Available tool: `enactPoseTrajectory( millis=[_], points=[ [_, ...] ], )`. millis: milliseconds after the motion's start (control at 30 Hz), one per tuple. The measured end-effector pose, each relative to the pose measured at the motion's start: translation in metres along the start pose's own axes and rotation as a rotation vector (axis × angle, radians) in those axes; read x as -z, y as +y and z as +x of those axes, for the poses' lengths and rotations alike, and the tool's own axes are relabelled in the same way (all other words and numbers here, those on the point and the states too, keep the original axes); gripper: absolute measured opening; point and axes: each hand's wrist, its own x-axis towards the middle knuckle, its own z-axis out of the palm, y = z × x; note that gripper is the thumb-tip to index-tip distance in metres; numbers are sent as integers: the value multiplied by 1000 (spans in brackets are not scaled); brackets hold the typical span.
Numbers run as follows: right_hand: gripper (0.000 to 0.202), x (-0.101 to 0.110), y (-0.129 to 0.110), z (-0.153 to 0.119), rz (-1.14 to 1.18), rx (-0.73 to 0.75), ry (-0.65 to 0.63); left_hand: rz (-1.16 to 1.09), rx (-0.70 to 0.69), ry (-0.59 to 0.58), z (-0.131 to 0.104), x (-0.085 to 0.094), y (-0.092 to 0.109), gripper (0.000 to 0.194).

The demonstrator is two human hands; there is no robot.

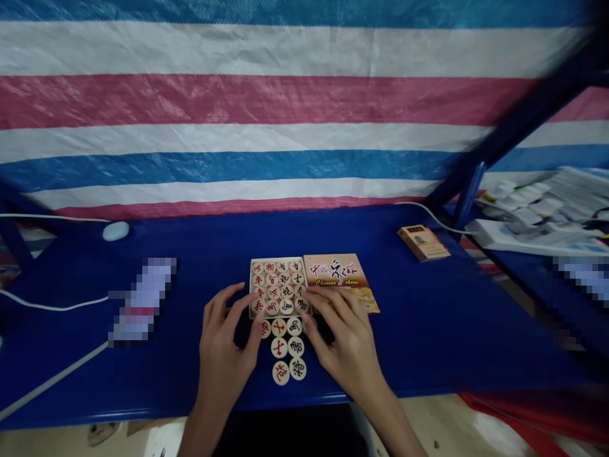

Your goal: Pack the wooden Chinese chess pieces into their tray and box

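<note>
An open white box point(250, 312) holds rows of round Chinese chess pieces with red and black characters, placed in front of me on the blue table. My left hand point(231, 333) is at the box's left side, fingers apart, the index finger over the pieces and the thumb by the front edge. At the right side, my right hand point(345, 330) has its fingertips over the box's right edge and its thumb beside a black piece point(294, 326). Several more pieces, among them a red one point(280, 373) and a black one point(298, 368), lie in short rows before the box.
The printed Chinese chess lid point(340, 270) lies right of the box, partly under my right hand. Farther right is a small brown box point(423, 242), then a power strip point(533, 237) with cables. A blurred-out phone point(145, 301) and a white mouse-like object point(115, 231) are leftward.
</note>
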Motion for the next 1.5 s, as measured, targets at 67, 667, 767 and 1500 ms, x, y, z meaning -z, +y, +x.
enactPoseTrajectory(
  millis=[67,667,767,1500],
  points=[
    [38,1,-2,0,6,39,-58,0,-14,-21,0,0,1,28],
    [20,13,3,-34,133,-63,26,-36,81,31,-29,15,1,16],
    [23,11,4,-37,138,-105,-13,-11,74,14,-30,13,1,20],
    [28,11,-7,-24,261,-128,36,-55,-36,112,-18,12,12,21]
  ],
)
